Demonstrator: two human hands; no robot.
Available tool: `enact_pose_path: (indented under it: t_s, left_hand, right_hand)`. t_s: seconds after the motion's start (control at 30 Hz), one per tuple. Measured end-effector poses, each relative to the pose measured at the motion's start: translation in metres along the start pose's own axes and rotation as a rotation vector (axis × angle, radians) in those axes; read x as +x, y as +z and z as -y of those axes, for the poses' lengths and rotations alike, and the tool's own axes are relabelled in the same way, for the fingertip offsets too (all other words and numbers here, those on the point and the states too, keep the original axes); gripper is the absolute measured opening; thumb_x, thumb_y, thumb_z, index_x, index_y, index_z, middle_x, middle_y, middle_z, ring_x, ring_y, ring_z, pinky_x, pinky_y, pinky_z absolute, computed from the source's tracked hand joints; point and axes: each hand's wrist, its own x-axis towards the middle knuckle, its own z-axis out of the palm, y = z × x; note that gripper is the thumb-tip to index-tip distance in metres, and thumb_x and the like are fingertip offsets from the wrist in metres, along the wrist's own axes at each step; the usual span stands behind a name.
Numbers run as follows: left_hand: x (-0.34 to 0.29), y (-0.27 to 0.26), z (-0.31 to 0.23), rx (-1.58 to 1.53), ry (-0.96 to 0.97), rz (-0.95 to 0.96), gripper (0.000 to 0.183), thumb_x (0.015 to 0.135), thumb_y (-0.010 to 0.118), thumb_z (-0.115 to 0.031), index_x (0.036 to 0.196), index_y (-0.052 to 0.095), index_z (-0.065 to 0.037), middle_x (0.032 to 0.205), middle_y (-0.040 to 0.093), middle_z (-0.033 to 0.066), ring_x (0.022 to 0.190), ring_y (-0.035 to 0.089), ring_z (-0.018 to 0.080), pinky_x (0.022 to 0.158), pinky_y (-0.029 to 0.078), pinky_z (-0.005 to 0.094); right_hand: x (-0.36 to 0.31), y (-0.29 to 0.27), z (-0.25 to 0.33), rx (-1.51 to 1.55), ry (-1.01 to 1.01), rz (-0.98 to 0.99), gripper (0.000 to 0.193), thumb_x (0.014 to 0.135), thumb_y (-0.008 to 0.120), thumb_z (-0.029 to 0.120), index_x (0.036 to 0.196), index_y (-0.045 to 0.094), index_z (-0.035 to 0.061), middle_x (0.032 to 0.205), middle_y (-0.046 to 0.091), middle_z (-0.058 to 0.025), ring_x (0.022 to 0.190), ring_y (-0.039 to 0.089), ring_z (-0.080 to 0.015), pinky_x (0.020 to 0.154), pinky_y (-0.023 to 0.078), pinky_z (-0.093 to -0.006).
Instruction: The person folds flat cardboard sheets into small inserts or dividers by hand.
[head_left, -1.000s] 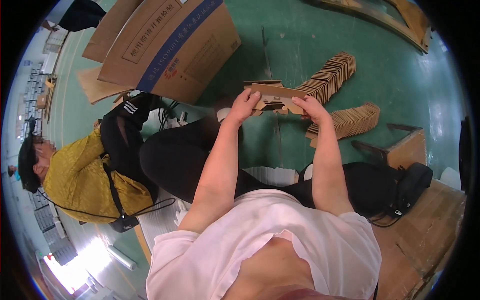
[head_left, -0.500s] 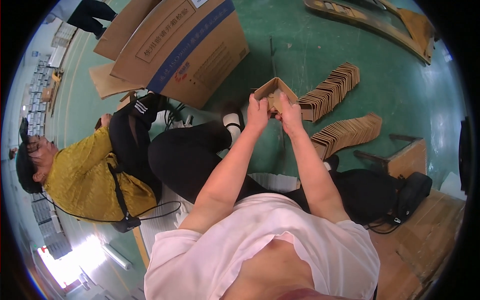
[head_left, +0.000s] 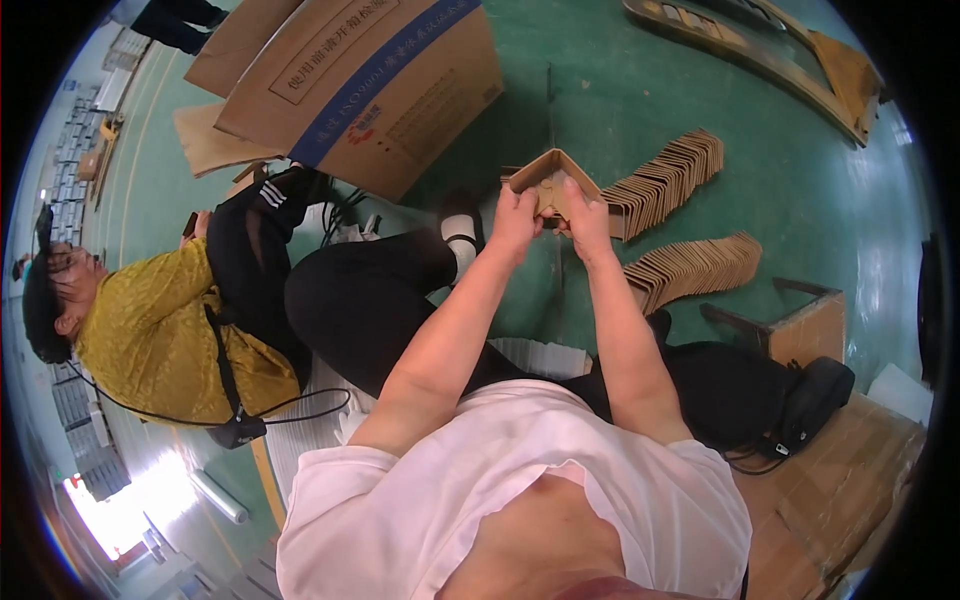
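Between both hands is a folded brown cardboard piece [head_left: 556,166], bent to a peak on its far side. My left hand [head_left: 516,216] grips its left part, thumb on top and fingers curled beneath. On the right part my right hand [head_left: 584,222] holds on in the same way, its thumb pressed along the inner face. Just right of the hands, a row of nested, bent cardboard pieces [head_left: 668,182] stands on the green floor. A second such row [head_left: 700,270] curves nearer to me. What the fingertips do underneath is hidden.
A large printed carton [head_left: 400,110] stands at the far left. Beside me on the left sits a person in a yellow top [head_left: 160,340]. A pallet jack [head_left: 750,50] lies far right; a small stool [head_left: 805,325] and flattened cardboard [head_left: 840,480] are at right.
Both hands keep hold of the cardboard piece, with a slight shift of the thumbs. The whole view has moved a little; the rows of cardboard stay in place.
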Motion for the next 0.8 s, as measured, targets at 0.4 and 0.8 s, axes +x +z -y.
enact_pose_path:
  t_s: [0.4,0.8]
  left_hand:
    - [0.009,-0.028,0.065,0.486,0.015,-0.171,0.023,0.089,0.042,-0.016,0.105,0.039,0.000,0.067,0.057,0.0087,0.046,0.053,0.0139,0.041,0.043,0.0263]
    - [0.001,-0.032,0.126,1.045,-0.185,0.057,0.036,0.080,0.056,-0.028,0.103,0.047,-0.002,0.090,0.061,0.0182,0.083,0.060,0.0309,0.077,0.046,0.0368]
  right_hand:
    - [0.006,-0.072,-0.018,-0.789,0.017,0.174,0.039,0.076,0.063,0.035,0.090,0.056,-0.0012,0.074,0.057,-0.0047,0.061,0.052,-0.0104,0.049,0.043,-0.0248]
    - [0.016,-0.145,-0.043,-1.244,0.065,0.052,0.008,0.068,0.058,0.010,0.073,0.060,0.0050,0.067,0.062,-0.0101,0.063,0.062,-0.0220,0.061,0.048,-0.0325]
